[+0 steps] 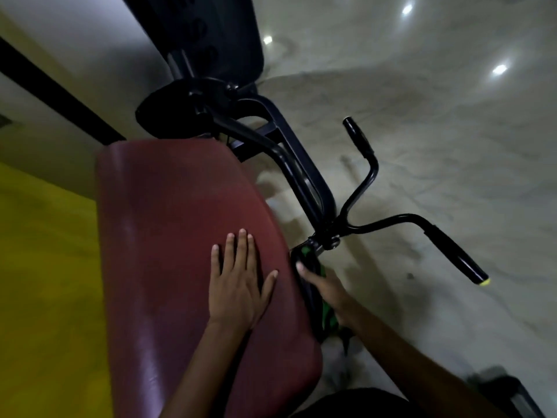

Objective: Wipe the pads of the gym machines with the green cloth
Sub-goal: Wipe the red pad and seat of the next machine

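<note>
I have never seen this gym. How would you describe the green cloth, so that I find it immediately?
Start at the large maroon pad, where the left hand lies flat. Go to the pad's right edge, beside the black handlebar: there the right hand presses the green cloth against the pad's side. It is the only bright green thing, showing in patches around the fingers.

Left hand (238, 285) on pad (168, 236), cloth (327, 315) right
</note>
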The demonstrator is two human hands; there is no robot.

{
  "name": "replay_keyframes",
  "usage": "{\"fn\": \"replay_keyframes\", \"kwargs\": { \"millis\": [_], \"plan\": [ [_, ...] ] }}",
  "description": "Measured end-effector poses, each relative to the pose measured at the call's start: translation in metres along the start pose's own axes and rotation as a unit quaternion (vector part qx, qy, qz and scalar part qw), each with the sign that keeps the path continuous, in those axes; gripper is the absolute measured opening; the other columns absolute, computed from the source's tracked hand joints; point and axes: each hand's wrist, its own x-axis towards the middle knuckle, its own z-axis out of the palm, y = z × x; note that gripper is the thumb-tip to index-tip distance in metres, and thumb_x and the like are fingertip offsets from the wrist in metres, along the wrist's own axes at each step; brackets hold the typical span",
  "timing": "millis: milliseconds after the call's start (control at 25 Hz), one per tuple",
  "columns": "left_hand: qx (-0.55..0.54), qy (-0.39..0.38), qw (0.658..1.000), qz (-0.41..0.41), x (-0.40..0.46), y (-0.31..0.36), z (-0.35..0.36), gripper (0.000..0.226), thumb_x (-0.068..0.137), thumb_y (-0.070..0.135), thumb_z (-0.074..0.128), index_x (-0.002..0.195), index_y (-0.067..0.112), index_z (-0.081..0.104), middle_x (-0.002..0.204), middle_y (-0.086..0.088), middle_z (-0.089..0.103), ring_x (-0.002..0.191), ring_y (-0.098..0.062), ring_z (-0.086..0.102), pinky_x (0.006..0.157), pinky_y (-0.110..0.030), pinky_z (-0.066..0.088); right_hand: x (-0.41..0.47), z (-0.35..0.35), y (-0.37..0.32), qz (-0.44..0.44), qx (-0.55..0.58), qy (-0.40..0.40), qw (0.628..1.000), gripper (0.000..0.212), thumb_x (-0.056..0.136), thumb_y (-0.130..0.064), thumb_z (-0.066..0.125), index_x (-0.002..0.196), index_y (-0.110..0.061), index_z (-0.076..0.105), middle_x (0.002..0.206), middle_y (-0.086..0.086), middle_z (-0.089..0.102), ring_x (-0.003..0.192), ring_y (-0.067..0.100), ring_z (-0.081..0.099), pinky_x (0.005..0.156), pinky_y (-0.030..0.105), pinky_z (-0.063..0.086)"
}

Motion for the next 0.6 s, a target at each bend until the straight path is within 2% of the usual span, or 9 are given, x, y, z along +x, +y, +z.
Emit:
{"fn": "replay_keyframes", "kwargs": {
  "millis": [120, 240, 400, 520, 600],
  "plan": [
    [-0.002, 0.011, 1.0, -0.012, 0.011, -0.008, 0.004, 0.076, 0.09, 0.056, 0.028, 0.138, -0.001, 0.045, 0.144, -0.018, 0.044, 0.133, -0.034, 0.041, 0.11, -0.049, 0.019, 0.021, 0.01, -0.013, -0.062, -0.041, 0.022, 0.997, 0.021, 0.088, -0.028, 0.064, 0.109, -0.022, 0.066, 0.102, -0.006, 0.07, 0.09, 0.005, 0.068, 0.071, 0.014, 0.053],
    [0.006, 0.021, 0.999, -0.026, 0.018, -0.012, 0.004, 0.075, 0.09, 0.055, 0.028, 0.14, 0.001, 0.042, 0.146, -0.018, 0.041, 0.136, -0.033, 0.038, 0.11, -0.049, 0.019, 0.002, 0.012, -0.002, -0.075, -0.063, 0.035, 0.995, 0.027, 0.085, -0.028, 0.068, 0.111, -0.031, 0.061, 0.105, -0.015, 0.067, 0.094, -0.002, 0.065, 0.074, 0.01, 0.049],
    [0.008, 0.03, 0.999, -0.026, 0.021, -0.013, 0.008, 0.074, 0.091, 0.054, 0.027, 0.141, 0.001, 0.041, 0.147, -0.017, 0.039, 0.137, -0.032, 0.036, 0.111, -0.049, 0.019, 0.039, 0.019, -0.022, -0.122, -0.152, 0.071, 0.978, 0.037, 0.081, -0.049, 0.062, 0.116, -0.04, 0.054, 0.112, -0.018, 0.06, 0.11, 0.006, 0.058, 0.09, 0.02, 0.046],
    [0.016, 0.032, 0.999, -0.03, 0.024, -0.012, 0.01, 0.073, 0.092, 0.054, 0.027, 0.142, 0.002, 0.039, 0.149, -0.016, 0.037, 0.138, -0.031, 0.035, 0.111, -0.049, 0.019, 0.059, 0.019, -0.032, -0.171, -0.204, 0.07, 0.961, 0.056, 0.088, -0.054, 0.051, 0.139, -0.042, 0.03, 0.131, -0.018, 0.044, 0.124, 0.003, 0.042, 0.107, 0.029, 0.035],
    [0.011, 0.022, 0.999, -0.032, 0.024, -0.013, 0.009, 0.072, 0.092, 0.053, 0.028, 0.142, 0.003, 0.04, 0.149, -0.015, 0.037, 0.138, -0.03, 0.034, 0.111, -0.049, 0.019, 0.043, 0.014, -0.015, -0.214, -0.248, 0.049, 0.943, 0.058, 0.09, -0.058, 0.046, 0.137, -0.054, 0.012, 0.147, -0.027, 0.021, 0.137, -0.002, 0.022, 0.114, 0.028, 0.022]
  ]
}}
